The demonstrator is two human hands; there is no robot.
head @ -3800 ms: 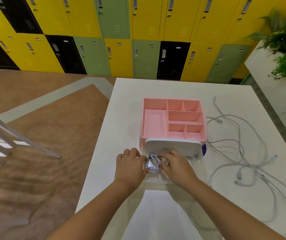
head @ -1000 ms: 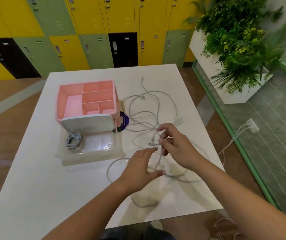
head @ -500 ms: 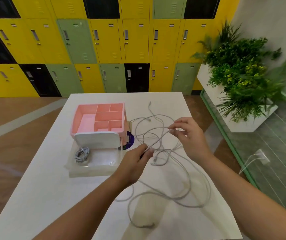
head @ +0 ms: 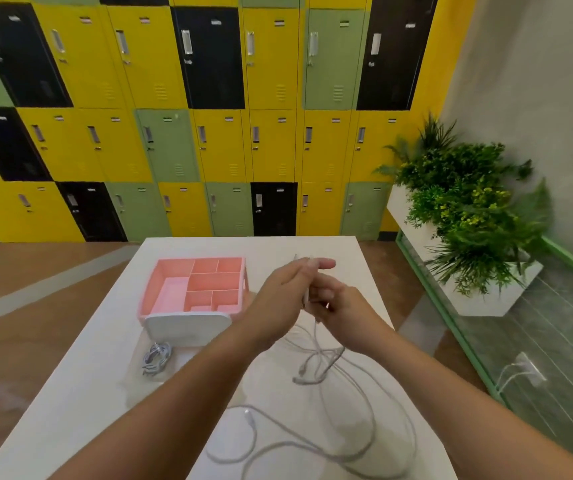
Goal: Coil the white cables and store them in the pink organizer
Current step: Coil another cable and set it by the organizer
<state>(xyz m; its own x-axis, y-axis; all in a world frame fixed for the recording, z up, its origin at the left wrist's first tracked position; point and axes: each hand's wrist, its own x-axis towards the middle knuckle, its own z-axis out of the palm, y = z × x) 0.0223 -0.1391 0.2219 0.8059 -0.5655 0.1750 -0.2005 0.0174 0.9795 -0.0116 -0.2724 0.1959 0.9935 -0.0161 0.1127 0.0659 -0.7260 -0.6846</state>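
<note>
- I'm seeing the left hand point(head: 283, 292) holding the top of one cable point(head: 307, 294) against its outstretched forefinger. The right hand point(head: 345, 308) is curling its fingers round the same cable just below.
- Both hands are hovering above the surface point(head: 70, 410), just right of the organizer point(head: 146, 296).
- The held cable is hanging down into the loose cables point(head: 340, 403) sprawling on the surface nearer me. One coil point(head: 156, 356) is lying in the clear tray point(head: 177, 362) at the organizer's front.
- Risk: the held cable is crossing the others, so winding it in is likely dragging the whole heap along or tightening a knot.
- Risk: a plug is probably catching in a loop and jerking the cable out of the fingers.
- Risk: loops near the surface's right and near edges may be sliding off under that drag.
- Risk: if either grip is slackening, the fresh wraps are springing open.
- Hard to read: both hands are blurring and the left thumb is hiding, so I cannot tell whether any wraps are formed.
- I'm not managing to count the loose cables. My forearms are covering part of them, and the frame's bottom edge is cutting off the nearest loops.
- The tray's clear walls are barely showing.
</note>
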